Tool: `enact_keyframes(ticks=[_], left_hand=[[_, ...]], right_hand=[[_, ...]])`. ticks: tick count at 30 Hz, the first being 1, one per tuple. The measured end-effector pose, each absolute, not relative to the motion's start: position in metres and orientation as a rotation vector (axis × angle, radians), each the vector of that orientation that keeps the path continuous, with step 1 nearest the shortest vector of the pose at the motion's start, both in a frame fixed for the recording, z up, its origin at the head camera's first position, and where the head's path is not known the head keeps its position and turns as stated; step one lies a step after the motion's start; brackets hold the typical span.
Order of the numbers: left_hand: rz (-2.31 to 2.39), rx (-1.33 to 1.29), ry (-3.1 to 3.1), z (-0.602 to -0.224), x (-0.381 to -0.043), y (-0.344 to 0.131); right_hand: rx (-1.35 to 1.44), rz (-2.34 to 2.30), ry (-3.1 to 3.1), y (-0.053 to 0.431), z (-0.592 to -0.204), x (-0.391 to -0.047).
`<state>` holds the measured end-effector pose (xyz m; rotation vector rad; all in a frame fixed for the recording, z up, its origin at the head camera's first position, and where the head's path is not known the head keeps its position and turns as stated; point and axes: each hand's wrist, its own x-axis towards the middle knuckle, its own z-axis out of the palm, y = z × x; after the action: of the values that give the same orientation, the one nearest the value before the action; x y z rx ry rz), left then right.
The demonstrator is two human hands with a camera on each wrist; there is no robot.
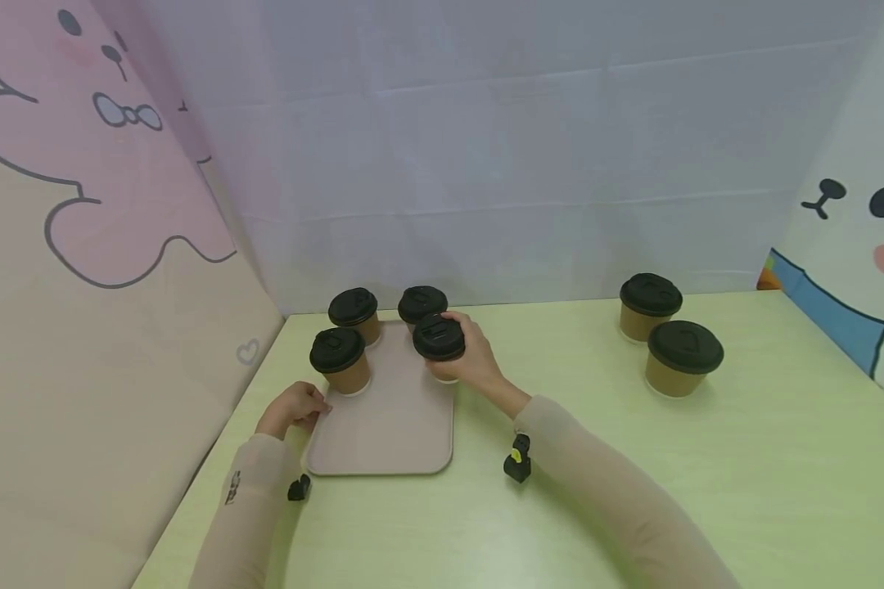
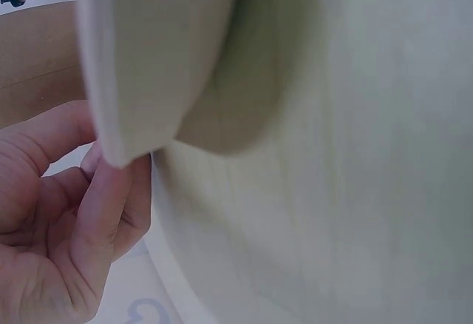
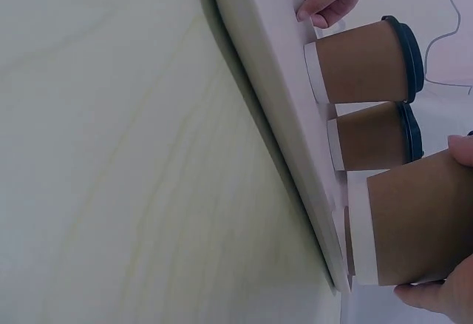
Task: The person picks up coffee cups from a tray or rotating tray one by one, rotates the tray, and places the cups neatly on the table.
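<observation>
My left hand [image 1: 295,406] pinches the left edge of a pale pinkish tray [image 1: 386,442]; in the left wrist view, thumb and fingers lie on either side of the tray rim [image 2: 148,65]. With my right hand [image 1: 479,360] I grip a brown paper coffee cup with a black lid [image 1: 439,338] over the tray's right side. Its white base shows close over the tray in the right wrist view, where the cup [image 3: 414,224] appears large. Two like cups [image 1: 348,376] stand on the tray's left side, and a third [image 1: 422,303] at its back right, partly hidden.
Two more lidded cups, a nearer one [image 1: 675,378] and a farther one [image 1: 639,323], stand on the table [image 1: 560,523] at the right. A pale curtain [image 1: 486,164] hangs behind the table, and printed cloths [image 1: 118,343] flank it on both sides.
</observation>
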<state>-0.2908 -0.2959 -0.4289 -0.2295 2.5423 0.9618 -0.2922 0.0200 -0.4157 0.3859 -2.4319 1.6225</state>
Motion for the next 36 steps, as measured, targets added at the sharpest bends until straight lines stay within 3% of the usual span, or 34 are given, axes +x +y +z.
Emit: enact_keyframes(ticks=[36], left_hand=[[0.949,-0.213,2.541,-0.43,-0.29,-0.298]], right_hand=[[0.251,1.516,-2.489,0.065,-0.426,-0.301]])
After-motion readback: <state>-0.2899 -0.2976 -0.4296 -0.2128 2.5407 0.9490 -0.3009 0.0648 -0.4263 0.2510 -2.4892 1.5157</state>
